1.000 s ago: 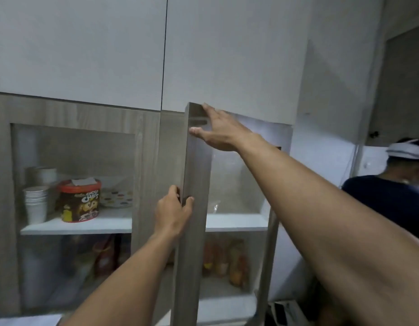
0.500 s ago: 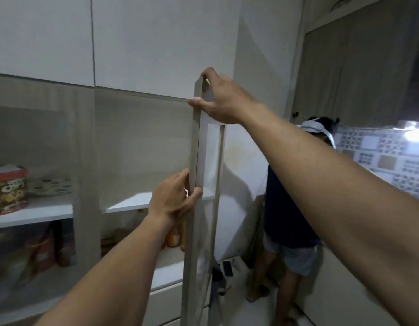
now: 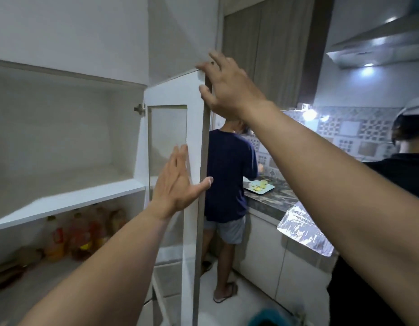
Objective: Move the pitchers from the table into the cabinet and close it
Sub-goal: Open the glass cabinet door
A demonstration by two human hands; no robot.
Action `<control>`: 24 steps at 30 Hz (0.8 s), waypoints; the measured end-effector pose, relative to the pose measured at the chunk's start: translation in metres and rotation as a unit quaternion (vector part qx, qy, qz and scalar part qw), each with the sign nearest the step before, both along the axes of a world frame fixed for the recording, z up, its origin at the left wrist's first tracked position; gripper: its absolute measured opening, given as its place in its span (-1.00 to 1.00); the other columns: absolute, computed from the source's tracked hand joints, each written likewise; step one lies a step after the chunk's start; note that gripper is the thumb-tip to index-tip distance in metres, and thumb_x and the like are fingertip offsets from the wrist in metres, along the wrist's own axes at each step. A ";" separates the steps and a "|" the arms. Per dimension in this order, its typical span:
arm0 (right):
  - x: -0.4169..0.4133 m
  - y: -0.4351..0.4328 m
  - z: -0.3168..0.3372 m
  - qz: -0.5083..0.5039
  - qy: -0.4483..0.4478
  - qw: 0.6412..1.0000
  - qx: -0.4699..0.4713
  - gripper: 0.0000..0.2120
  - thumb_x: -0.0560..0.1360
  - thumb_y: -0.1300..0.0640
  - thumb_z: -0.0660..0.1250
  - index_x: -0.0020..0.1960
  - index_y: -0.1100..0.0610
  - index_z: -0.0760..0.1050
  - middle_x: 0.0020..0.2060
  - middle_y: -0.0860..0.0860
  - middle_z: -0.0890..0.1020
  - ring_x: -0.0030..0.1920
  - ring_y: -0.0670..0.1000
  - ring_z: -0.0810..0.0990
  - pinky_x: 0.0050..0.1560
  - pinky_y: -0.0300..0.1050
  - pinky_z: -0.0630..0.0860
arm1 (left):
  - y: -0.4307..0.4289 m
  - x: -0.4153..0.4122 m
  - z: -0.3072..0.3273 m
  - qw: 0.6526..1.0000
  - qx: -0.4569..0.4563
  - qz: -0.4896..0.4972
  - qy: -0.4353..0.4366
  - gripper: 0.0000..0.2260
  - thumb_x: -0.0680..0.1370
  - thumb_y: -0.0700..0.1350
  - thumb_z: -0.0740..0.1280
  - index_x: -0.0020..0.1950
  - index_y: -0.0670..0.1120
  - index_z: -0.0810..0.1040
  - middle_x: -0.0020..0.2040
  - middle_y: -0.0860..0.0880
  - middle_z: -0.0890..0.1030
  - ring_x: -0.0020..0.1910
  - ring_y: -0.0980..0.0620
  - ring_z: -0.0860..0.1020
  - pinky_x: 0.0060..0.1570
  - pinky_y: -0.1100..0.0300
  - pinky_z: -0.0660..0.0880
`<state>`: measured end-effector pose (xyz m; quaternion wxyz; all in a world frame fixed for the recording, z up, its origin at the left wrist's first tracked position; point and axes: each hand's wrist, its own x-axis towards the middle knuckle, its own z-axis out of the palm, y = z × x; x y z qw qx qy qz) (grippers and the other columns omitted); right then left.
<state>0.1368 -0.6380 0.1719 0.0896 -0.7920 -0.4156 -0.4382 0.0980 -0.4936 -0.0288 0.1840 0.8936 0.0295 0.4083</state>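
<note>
**Cabinet door swung wide, shelf bare, no pitchers in sight**

Now fully open: glass-panelled cabinet door (image 3: 192,161), running down centre frame and seen almost edge-on. A sec ago only ajar, w/ frosted pane half across the compartment; half a sec ago roughly perpendicular; by now swung past that, inner white face turned toward the camera. View also panned right along the way, so kitchen counter (image 3: 269,198) and two other people now at right of frame.

Left hand (image 3: 178,184), mid-frame: flat and open, fingers straight against inner face of door, thumb hooked round its outer edge. No longer the pinch grip of a sec ago; pressing, not clutching. Right hand (image 3: 227,88), upper centre: loosely spread over door's top corner, fingertips on top edge, thumb against the outer edge. Nothing else held in either.

Upper white shelf (image 3: 69,196), left of frame: exposed, nothing on it. Lower compartment, bottom left: oil bottles (image 3: 79,236), blurred. Hinge (image 3: 139,108) visible at top of door.

Pitchers and table: not in frame, whereabouts unknown from here.

Reading for the task: opening step prob done, access clear. Fetching pitchers and loading the shelf apparently still ahead, closing last.
</note>
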 end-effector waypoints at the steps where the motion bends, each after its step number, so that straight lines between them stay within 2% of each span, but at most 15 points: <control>1: 0.008 -0.008 -0.001 -0.016 -0.011 1.000 -0.005 -0.49 0.61 -0.06 0.13 0.53 0.05 0.27 0.57 0.13 0.21 0.53 0.17 0.21 0.43 0.19 0.25 | -0.009 0.012 -0.002 1.000 -0.008 -0.013 -0.004 -0.09 0.40 0.40 0.25 0.57 0.07 -0.10 0.60 -0.11 0.06 0.55 -0.13 0.16 0.42 -0.16 0.29; 5: 0.038 -0.041 -0.004 -0.075 -0.030 0.996 -0.021 -0.45 0.64 -0.04 0.10 0.59 0.10 0.17 0.60 0.11 0.17 0.53 0.17 0.20 0.43 0.20 0.24 | -0.038 0.060 -0.005 0.999 -0.015 -0.029 0.015 -0.01 0.43 0.44 0.17 0.57 0.01 -0.33 0.62 -0.10 -0.17 0.59 -0.07 -0.13 0.52 -0.14 0.06; 7: 0.053 -0.059 -0.007 -0.106 -0.028 0.993 -0.032 -0.42 0.64 -0.05 0.12 0.60 0.10 0.13 0.60 0.11 0.14 0.54 0.18 0.18 0.44 0.21 0.23 | -0.055 0.084 -0.003 0.999 -0.013 -0.033 0.021 0.01 0.42 0.42 0.18 0.55 0.00 -0.40 0.60 -0.15 -0.24 0.58 -0.12 -0.19 0.52 -0.19 -0.01; 9: 0.070 -0.076 -0.011 -0.132 -0.007 0.990 -0.046 -0.37 0.62 -0.06 0.17 0.62 0.08 0.08 0.62 0.10 0.09 0.55 0.20 0.16 0.44 0.24 0.22 | -0.074 0.105 0.001 0.999 0.000 -0.035 0.022 0.02 0.43 0.37 0.23 0.53 0.03 -0.44 0.59 -0.21 -0.27 0.57 -0.20 -0.20 0.50 -0.23 -0.07; 14: 0.113 -0.105 -0.014 -0.177 0.038 0.981 -0.064 -0.28 0.60 -0.02 0.25 0.64 0.07 -0.03 0.64 0.10 -0.05 0.57 0.23 0.09 0.48 0.28 0.20 | -0.114 0.154 0.011 0.999 0.024 -0.020 0.033 0.06 0.42 0.30 0.31 0.53 0.01 -0.45 0.57 -0.28 -0.28 0.56 -0.30 -0.20 0.46 -0.33 -0.04; 24: 0.194 -0.124 -0.025 -0.205 0.025 0.976 -0.073 -0.28 0.62 0.00 0.25 0.64 0.11 -0.04 0.63 0.16 -0.07 0.59 0.21 0.08 0.50 0.27 0.22 | -0.135 0.226 0.004 0.998 0.046 0.022 0.021 0.01 0.40 0.46 0.12 0.53 0.02 -0.44 0.57 -0.28 -0.28 0.55 -0.29 -0.25 0.46 -0.35 -0.10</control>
